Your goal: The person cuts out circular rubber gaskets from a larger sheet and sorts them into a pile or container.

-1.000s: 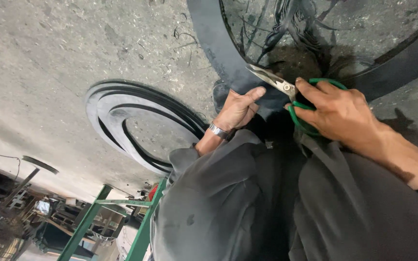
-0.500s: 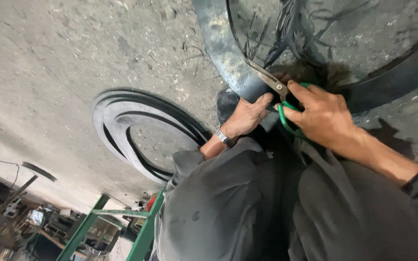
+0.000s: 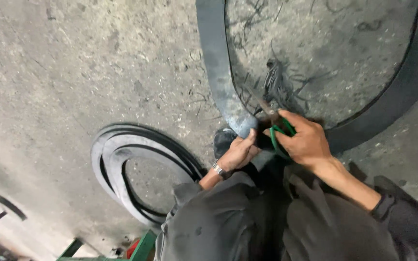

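Concrete floor point(image 3: 73, 63) carries a large black rubber ring point(image 3: 218, 72) from 12 to 3 o'clock, lying flat so its inner edge is reachable. Stack of cut rubber rings point(image 3: 122, 164) at 8 o'clock, set aside. Left hand point(image 3: 238, 153), fingers curled, pins the ring's edge steady; right hand point(image 3: 306, 142), fingers pressed through the handles, works green-handled scissors point(image 3: 274, 121) along the rim.

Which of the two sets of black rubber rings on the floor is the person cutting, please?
The large rubber ring at the top, gripped by the left hand and cut with green-handled scissors; the stacked rings lie untouched, lower left.
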